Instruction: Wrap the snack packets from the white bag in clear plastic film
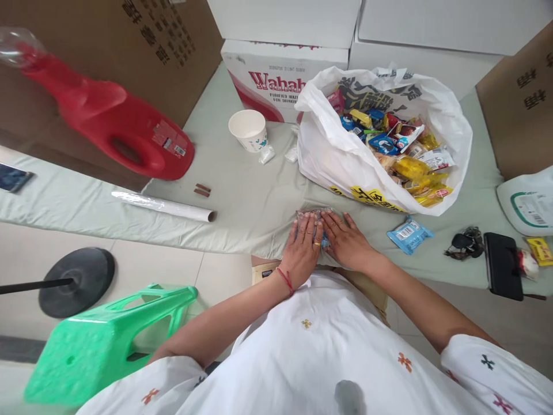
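Note:
Both hands lie side by side at the table's front edge, on a clear crinkled plastic packet (317, 213) with bits of blue and brown in it. My left hand (301, 248) rests flat on the packet's left part, fingers stretched forward. On its right part lies my right hand (349, 245), palm down, with the fingers extended and slightly apart. The hands cover most of the packet, so its contents are hard to make out. Behind them stands a white plastic bag (332, 155) full of colourful wrapped snacks. A blue wrapped packet (409, 234) lies to the right of my right hand.
A paper cup (248, 131), a white film roll (164, 206) and a red jug (116, 124) are at the left. Keys (465, 243), a black phone (503, 266) and a white jug (529, 204) are at the right. Boxes line the back. A green stool (108, 340) stands below.

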`<state>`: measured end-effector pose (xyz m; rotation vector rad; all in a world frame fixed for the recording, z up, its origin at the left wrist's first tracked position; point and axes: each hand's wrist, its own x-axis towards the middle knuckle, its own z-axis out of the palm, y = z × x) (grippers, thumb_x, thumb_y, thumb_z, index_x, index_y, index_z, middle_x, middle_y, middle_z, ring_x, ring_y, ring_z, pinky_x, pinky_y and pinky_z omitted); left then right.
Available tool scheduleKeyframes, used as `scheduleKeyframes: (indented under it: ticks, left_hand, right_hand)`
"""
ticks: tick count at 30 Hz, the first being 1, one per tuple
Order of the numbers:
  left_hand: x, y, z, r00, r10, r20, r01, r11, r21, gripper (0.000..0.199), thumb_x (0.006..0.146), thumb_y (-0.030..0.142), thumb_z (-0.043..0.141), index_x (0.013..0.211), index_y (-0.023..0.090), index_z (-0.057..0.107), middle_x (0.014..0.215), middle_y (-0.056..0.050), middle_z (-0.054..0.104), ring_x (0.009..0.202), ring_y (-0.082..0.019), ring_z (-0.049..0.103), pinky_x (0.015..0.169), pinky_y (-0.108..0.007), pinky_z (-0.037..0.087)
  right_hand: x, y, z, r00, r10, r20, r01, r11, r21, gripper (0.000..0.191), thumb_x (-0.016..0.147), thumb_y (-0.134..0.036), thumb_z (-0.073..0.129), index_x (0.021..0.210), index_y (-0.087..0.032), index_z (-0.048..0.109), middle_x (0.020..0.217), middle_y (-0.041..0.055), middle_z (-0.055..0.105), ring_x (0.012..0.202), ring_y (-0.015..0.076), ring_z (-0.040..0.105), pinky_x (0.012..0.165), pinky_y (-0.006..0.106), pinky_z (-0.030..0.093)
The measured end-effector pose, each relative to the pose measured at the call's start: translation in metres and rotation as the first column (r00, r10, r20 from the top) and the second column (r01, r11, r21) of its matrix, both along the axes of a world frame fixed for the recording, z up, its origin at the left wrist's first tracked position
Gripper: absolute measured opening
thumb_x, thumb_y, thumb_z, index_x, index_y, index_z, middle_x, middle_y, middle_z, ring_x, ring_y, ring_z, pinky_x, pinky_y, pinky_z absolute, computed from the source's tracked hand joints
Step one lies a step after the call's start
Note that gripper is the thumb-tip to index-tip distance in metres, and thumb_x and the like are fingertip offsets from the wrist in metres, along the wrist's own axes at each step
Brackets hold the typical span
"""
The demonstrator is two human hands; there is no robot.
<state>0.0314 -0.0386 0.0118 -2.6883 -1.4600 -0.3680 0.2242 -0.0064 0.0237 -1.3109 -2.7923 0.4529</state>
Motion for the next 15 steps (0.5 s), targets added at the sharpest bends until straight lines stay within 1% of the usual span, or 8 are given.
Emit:
scheduleKeyframes:
  ticks: [3, 5, 6, 8, 10, 12, 14, 15]
  left_hand:
    - [0.012, -0.004, -0.004, 1.0, 0.019, 0.002, -0.019, 1.0, 0.013, 0.055, 0.104, 0.014, 0.04, 0.156, -0.002, 0.042, 0.163, -0.031, 0.042, 0.158, -0.04, 0.034, 0.126, -0.061, 0.038]
    - [0.014, 0.0, -0.01, 1.0, 0.009, 0.008, -0.008, 1.0, -0.026, 0.053, 0.105, 0.015, 0.039, 0.155, -0.003, 0.044, 0.16, -0.033, 0.045, 0.156, -0.041, 0.037, 0.126, -0.061, 0.038]
    - [0.011, 0.005, -0.012, 1.0, -0.002, 0.018, 0.003, 0.999, -0.054, 0.053, 0.105, 0.014, 0.038, 0.155, -0.001, 0.045, 0.159, -0.033, 0.047, 0.156, -0.04, 0.038, 0.125, -0.062, 0.038]
    - [-0.001, 0.015, -0.011, 0.997, -0.033, 0.069, 0.04, 0.993, -0.112, 0.051, 0.105, 0.014, 0.037, 0.154, 0.003, 0.048, 0.158, -0.031, 0.05, 0.156, -0.038, 0.04, 0.124, -0.062, 0.039]
    - [-0.017, 0.025, -0.002, 0.98, -0.043, 0.194, 0.073, 0.986, -0.148, 0.049, 0.106, 0.016, 0.035, 0.151, 0.008, 0.052, 0.155, -0.027, 0.055, 0.155, -0.034, 0.044, 0.123, -0.06, 0.041]
    - [-0.031, 0.031, 0.015, 0.92, -0.03, 0.39, 0.11, 0.977, -0.183, 0.046, 0.108, 0.022, 0.035, 0.148, 0.012, 0.056, 0.152, -0.023, 0.059, 0.15, -0.031, 0.05, 0.121, -0.053, 0.045]
    - [-0.039, 0.032, 0.034, 0.801, 0.032, 0.597, 0.158, 0.952, -0.263, 0.043, 0.11, 0.031, 0.037, 0.143, 0.016, 0.059, 0.145, -0.019, 0.064, 0.137, -0.027, 0.06, 0.115, -0.045, 0.051]
    - [-0.04, 0.031, 0.042, 0.726, 0.096, 0.681, 0.183, 0.928, -0.325, 0.042, 0.11, 0.036, 0.039, 0.141, 0.017, 0.06, 0.14, -0.017, 0.067, 0.129, -0.026, 0.064, 0.11, -0.042, 0.053]
  right_hand:
    - [-0.006, -0.002, -0.003, 0.998, -0.047, -0.044, 0.044, 0.998, -0.054, 0.074, 0.098, -0.021, 0.051, 0.167, -0.007, 0.031, 0.175, 0.0218, 0.022, 0.164, 0.0379, 0.015, 0.13, 0.071, 0.013]
    - [-0.003, 0.002, -0.006, 0.989, -0.053, -0.135, 0.035, 0.991, -0.129, 0.083, 0.092, -0.018, 0.058, 0.167, -0.004, 0.026, 0.175, 0.0244, 0.016, 0.165, 0.0382, 0.008, 0.131, 0.067, 0.016]
    - [0.001, 0.005, -0.006, 0.978, -0.047, -0.202, 0.012, 0.985, -0.172, 0.088, 0.089, -0.018, 0.06, 0.168, -0.004, 0.023, 0.176, 0.0242, 0.014, 0.166, 0.0372, 0.005, 0.132, 0.064, 0.017]
    - [0.016, 0.013, -0.002, 0.935, -0.035, -0.353, -0.056, 0.968, -0.244, 0.096, 0.088, -0.02, 0.065, 0.171, -0.012, 0.017, 0.178, 0.0195, 0.011, 0.166, 0.0329, 0.004, 0.134, 0.059, 0.017]
    - [0.034, 0.02, 0.007, 0.879, -0.058, -0.474, -0.094, 0.952, -0.291, 0.1, 0.09, -0.027, 0.069, 0.173, -0.024, 0.012, 0.179, 0.0121, 0.011, 0.167, 0.0285, 0.006, 0.135, 0.055, 0.014]
    - [0.048, 0.025, 0.018, 0.83, -0.133, -0.541, -0.079, 0.933, -0.351, 0.109, 0.087, -0.038, 0.079, 0.173, -0.03, 0.011, 0.179, 0.0092, 0.011, 0.166, 0.0285, 0.01, 0.135, 0.053, 0.013]
    - [0.05, 0.027, 0.025, 0.76, -0.234, -0.607, -0.073, 0.896, -0.437, 0.121, 0.079, -0.051, 0.088, 0.172, -0.031, 0.014, 0.179, 0.0101, 0.015, 0.165, 0.0309, 0.015, 0.135, 0.053, 0.014]
    - [0.045, 0.026, 0.026, 0.696, -0.295, -0.655, -0.089, 0.869, -0.486, 0.123, 0.076, -0.058, 0.088, 0.172, -0.03, 0.016, 0.178, 0.0109, 0.017, 0.164, 0.0317, 0.019, 0.134, 0.052, 0.018]
